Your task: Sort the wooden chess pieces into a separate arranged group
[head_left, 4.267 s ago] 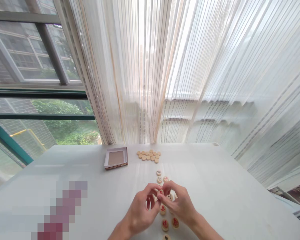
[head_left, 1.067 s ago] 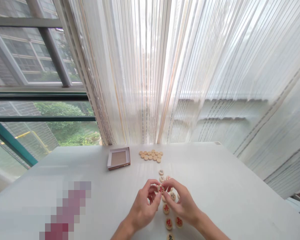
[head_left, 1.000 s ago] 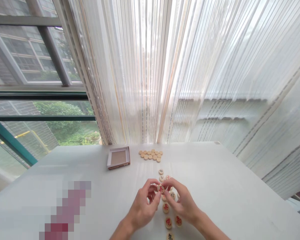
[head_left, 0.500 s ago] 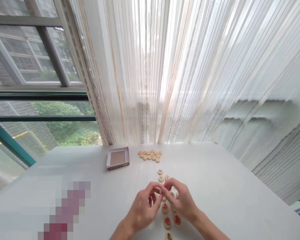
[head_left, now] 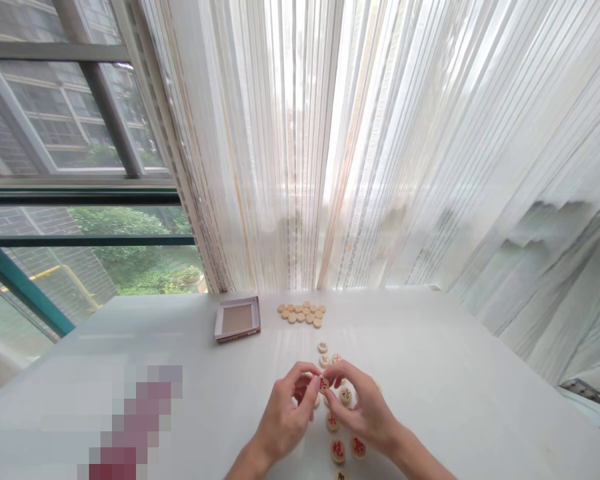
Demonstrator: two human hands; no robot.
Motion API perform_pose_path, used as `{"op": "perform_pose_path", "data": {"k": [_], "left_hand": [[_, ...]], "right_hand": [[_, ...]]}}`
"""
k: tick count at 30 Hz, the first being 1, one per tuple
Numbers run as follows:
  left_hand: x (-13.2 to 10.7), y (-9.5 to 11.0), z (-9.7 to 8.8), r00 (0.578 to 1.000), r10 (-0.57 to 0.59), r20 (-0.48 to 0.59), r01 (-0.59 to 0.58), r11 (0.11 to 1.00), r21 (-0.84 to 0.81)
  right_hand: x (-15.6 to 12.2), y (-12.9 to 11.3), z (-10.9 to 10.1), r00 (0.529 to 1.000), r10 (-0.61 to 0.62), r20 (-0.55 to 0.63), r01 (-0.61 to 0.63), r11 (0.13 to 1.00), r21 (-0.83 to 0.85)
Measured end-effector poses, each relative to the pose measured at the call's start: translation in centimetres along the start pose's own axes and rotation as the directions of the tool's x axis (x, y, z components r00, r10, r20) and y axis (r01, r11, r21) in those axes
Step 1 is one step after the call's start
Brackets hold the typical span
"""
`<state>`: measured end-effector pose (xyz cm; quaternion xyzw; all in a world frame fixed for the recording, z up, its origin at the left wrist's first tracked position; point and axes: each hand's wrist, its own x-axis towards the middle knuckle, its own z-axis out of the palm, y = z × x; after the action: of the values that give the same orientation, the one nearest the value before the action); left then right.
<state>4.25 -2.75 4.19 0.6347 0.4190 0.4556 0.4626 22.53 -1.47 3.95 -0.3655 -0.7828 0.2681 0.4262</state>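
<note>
A round wooden xiangqi piece with a red character (head_left: 323, 384) is held up between my two hands, its marked face toward me. My left hand (head_left: 289, 408) pinches its left side with thumb and fingertips. From the right, the thumb and forefinger of my right hand (head_left: 364, 403) close on the same piece. Beneath and around my fingers lie more pieces, some partly covered. A black-marked piece (head_left: 345, 395) shows beside my right thumb. Nearer to me are red-marked pieces, among them one (head_left: 337, 451) and another by my right wrist (head_left: 359, 447).
Farther back, several blank-looking pieces (head_left: 301, 313) lie in a cluster. A shallow open box (head_left: 238, 319) stands to their left on the white table (head_left: 430, 373). Behind the table hangs a striped sheer curtain (head_left: 300, 167), with a window (head_left: 80, 120) at left. A blurred-out patch covers the lower left.
The piece between my hands has been turned, so its red character now faces me. My hands stay almost in place, and the view has shifted slightly.
</note>
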Motion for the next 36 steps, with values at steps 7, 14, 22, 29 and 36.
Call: {"op": "perform_pose_path", "data": {"k": [7, 14, 22, 29, 36], "left_hand": [[-0.05, 0.16, 0.02, 1.0, -0.022, -0.012, 0.022, 1.0, -0.011], [-0.28, 0.41, -0.05, 0.999, 0.017, 0.035, -0.019, 0.999, 0.037], [-0.43, 0.08, -0.04, 0.99, 0.116, 0.082, -0.129, 0.976, 0.173], [-0.42, 0.2, -0.1, 0.987, 0.134, 0.091, -0.152, 0.961, 0.231], [-0.37, 0.33, -0.15, 0.993, 0.105, 0.058, -0.114, 0.976, 0.184]], "right_hand": [[0.03, -0.1, 0.03, 1.0, -0.019, 0.006, 0.019, 1.0, -0.005], [0.14, -0.27, -0.28, 1.0, -0.011, 0.0, 0.011, 0.997, 0.07], [0.27, 0.29, 0.04, 0.999, 0.032, -0.03, -0.031, 0.999, 0.029], [0.33, 0.2, 0.04, 0.999, 0.044, -0.025, -0.043, 0.998, 0.042], [0.37, -0.27, -0.32, 1.0, 0.009, 0.003, -0.009, 0.998, 0.06]]}}
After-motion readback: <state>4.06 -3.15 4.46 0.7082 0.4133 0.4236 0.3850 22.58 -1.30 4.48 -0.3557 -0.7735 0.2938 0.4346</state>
